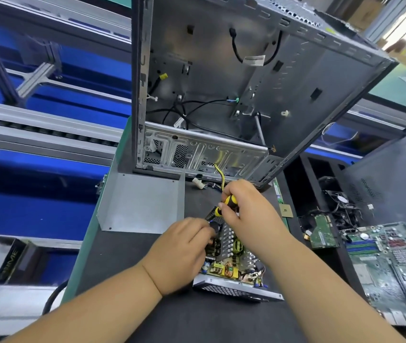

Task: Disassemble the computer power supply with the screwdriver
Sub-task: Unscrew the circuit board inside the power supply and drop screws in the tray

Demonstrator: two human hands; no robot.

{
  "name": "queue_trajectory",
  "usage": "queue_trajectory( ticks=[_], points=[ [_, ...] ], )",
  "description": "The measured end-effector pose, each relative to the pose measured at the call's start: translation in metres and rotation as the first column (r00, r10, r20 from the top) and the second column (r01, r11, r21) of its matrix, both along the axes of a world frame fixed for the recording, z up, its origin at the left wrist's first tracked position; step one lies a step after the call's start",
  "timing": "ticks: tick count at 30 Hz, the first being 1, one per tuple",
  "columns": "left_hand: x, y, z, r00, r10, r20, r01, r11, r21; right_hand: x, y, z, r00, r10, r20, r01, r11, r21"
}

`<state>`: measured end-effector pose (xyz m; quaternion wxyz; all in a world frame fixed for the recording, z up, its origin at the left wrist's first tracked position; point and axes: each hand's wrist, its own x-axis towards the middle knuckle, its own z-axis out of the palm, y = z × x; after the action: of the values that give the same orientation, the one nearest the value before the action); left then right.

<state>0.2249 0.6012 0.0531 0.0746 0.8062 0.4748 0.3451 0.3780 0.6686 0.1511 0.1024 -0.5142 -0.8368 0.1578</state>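
Observation:
The power supply lies opened on the black mat, its circuit board with coils, heat sinks and a perforated metal wall exposed. My right hand grips the yellow-and-black screwdriver above the far side of the unit, with the handle tilted toward the left; its tip is hidden. My left hand rests on the unit's left side, its fingers curled over a black part there. The grey cover of the power supply lies apart to the left.
An empty computer case stands upright behind the unit, with loose cables inside. A motherboard, a smaller green board and a fan lie at the right. Yellow and black wires trail toward the case. Blue racking runs along the left.

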Motion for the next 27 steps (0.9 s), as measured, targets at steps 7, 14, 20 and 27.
queue_trajectory(
  ticks=[7,14,20,27],
  points=[
    [0.013,-0.011,-0.014,0.987,0.153,-0.058,-0.163,0.935,-0.315,-0.001,0.000,0.004,0.998,0.046,0.032,-0.046,0.999,0.000],
    [0.022,-0.011,-0.016,0.981,0.182,-0.063,-0.192,0.943,-0.273,0.002,0.000,0.011,0.979,0.089,0.184,-0.095,0.995,0.026],
    [0.043,-0.006,-0.024,0.982,0.180,-0.057,-0.188,0.928,-0.321,0.012,-0.001,0.014,0.983,0.065,0.171,-0.063,0.998,-0.022],
    [0.048,0.017,-0.031,0.927,0.330,0.180,-0.214,0.857,-0.469,0.018,-0.002,0.014,0.987,0.049,0.150,-0.040,0.997,-0.066]
  ],
)
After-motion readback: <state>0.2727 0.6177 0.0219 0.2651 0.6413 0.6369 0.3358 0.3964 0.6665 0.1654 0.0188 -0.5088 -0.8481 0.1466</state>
